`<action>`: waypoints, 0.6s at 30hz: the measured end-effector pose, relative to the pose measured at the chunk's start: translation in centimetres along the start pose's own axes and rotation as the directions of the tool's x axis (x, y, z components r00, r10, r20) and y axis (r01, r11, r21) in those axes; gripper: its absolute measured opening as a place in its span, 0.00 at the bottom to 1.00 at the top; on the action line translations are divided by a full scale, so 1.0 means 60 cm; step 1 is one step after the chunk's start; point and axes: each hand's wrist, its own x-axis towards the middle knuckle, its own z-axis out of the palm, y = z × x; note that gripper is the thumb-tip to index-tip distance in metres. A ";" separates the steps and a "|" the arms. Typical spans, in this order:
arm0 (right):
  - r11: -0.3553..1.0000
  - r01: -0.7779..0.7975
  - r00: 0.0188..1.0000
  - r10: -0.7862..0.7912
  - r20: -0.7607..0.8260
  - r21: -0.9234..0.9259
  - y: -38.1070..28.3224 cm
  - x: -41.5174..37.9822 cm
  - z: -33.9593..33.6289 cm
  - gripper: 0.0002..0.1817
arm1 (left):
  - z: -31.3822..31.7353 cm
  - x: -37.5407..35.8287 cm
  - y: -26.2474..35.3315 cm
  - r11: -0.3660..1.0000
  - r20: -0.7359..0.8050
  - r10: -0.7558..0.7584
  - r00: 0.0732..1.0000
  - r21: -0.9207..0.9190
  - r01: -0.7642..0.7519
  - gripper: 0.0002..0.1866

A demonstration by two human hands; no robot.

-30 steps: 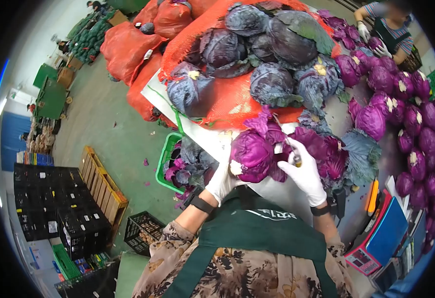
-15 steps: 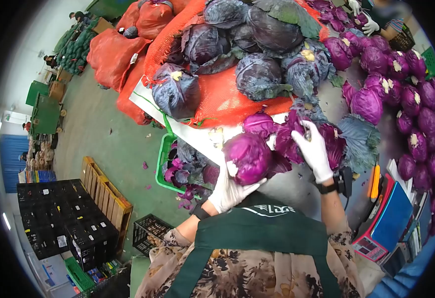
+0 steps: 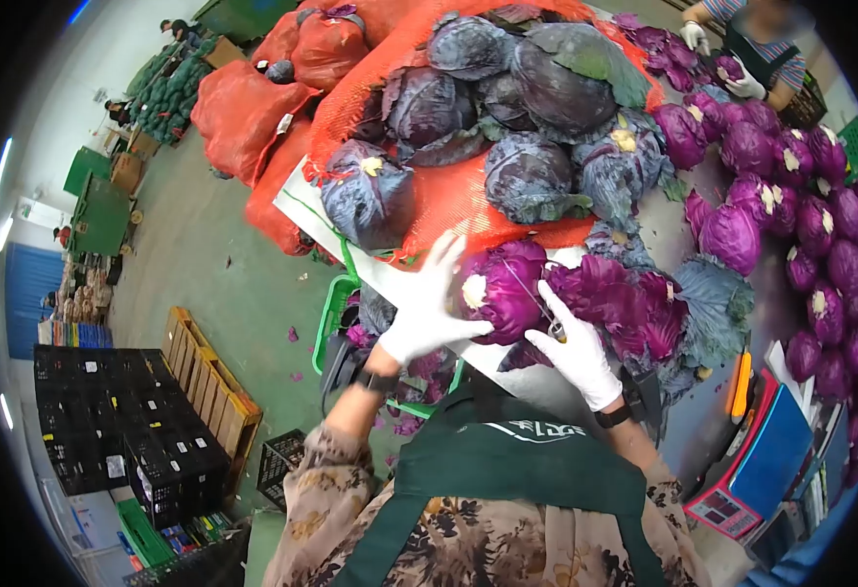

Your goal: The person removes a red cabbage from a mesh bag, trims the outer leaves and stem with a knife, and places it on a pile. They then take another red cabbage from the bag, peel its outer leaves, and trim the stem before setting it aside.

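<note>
A trimmed purple cabbage (image 3: 507,292) rests at the table's near edge, its pale stem end facing left. My left hand (image 3: 429,303), in a white glove, is open, with fingers spread beside the cabbage's left side and the thumb near its lower edge. At the cabbage's right my gloved right hand (image 3: 578,354) is closed on a small knife (image 3: 552,323), whose thin blade lies across the cabbage. Loose purple leaves (image 3: 634,303) lie right of the cabbage. Dark untrimmed cabbages (image 3: 532,176) sit behind on a red mesh sack (image 3: 453,210).
Trimmed cabbages (image 3: 822,220) are piled at the right. A co-worker (image 3: 757,44) stands at the far right, gloved hands by a cabbage. A green basket (image 3: 333,318) of leaves is below the table edge at left. A blue-topped scale (image 3: 769,455) stands at the near right.
My left hand has come off the cabbage's underside and spread open at its left. My right hand has moved down and left from the loose leaves to the cabbage. The view has shifted slightly.
</note>
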 end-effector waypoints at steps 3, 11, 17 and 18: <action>0.999 0.021 0.998 -0.017 -0.066 0.051 -0.001 -0.002 0.002 0.26 | 0.032 0.004 -0.036 0.859 0.256 -0.223 0.941 -0.405 0.313 0.59; 0.839 -0.202 0.964 0.262 -0.049 0.505 0.004 -0.050 -0.037 0.24 | 0.045 -0.109 -0.024 0.911 0.112 -0.254 0.961 -0.305 0.277 0.64; 0.963 -0.073 0.997 0.066 0.033 0.258 -0.012 -0.028 0.025 0.34 | 0.050 -0.157 -0.001 0.730 -0.002 -0.383 0.924 -0.614 0.301 0.59; 0.977 -0.022 0.999 0.013 0.043 0.213 -0.010 -0.025 0.034 0.34 | 0.052 -0.156 0.007 0.733 -0.005 -0.416 0.909 -0.593 0.333 0.54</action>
